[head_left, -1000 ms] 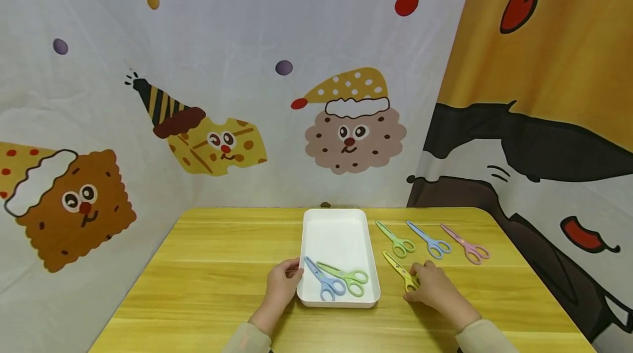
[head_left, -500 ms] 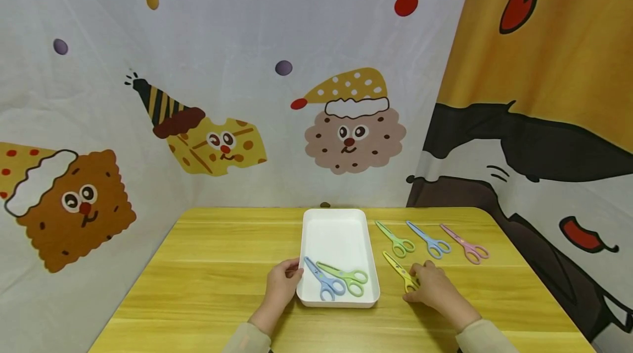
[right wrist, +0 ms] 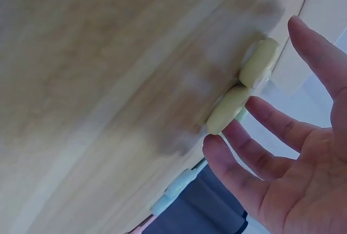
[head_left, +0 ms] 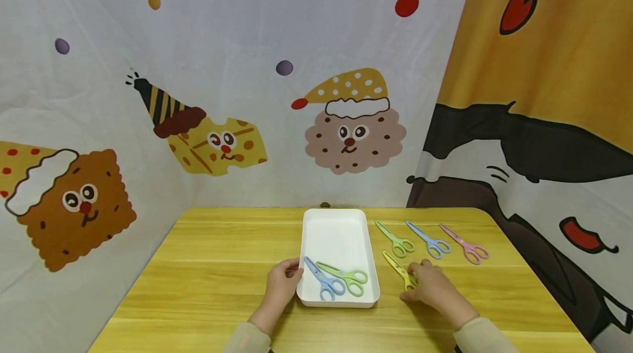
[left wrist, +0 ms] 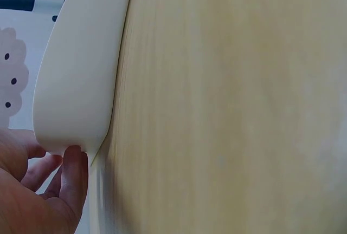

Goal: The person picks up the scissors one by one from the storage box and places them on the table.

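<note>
In the head view, a white tray [head_left: 336, 232] holds blue scissors [head_left: 323, 281] and green scissors [head_left: 353, 281] at its near end. My left hand [head_left: 281, 290] holds the tray's left side, fingertips at the rim; the left wrist view shows the fingers [left wrist: 73, 177] against its wall. Yellow scissors [head_left: 398, 268] lie right of the tray, their handle partly hidden by my right hand [head_left: 435, 290]. From the right wrist, the fingertips [right wrist: 214, 144] reach the yellow handle loops [right wrist: 230, 109], while the thumb stands apart from them.
Farther back on the wooden table [head_left: 222, 276] lie more green scissors [head_left: 398, 240], blue scissors [head_left: 430, 240] and pink scissors [head_left: 465, 244] in a row. A cartoon-printed cloth [head_left: 237, 23] hangs behind the table.
My right hand has shifted very slightly left at the yellow scissors' handle. The left hand, the tray and the scissors stay where they were.
</note>
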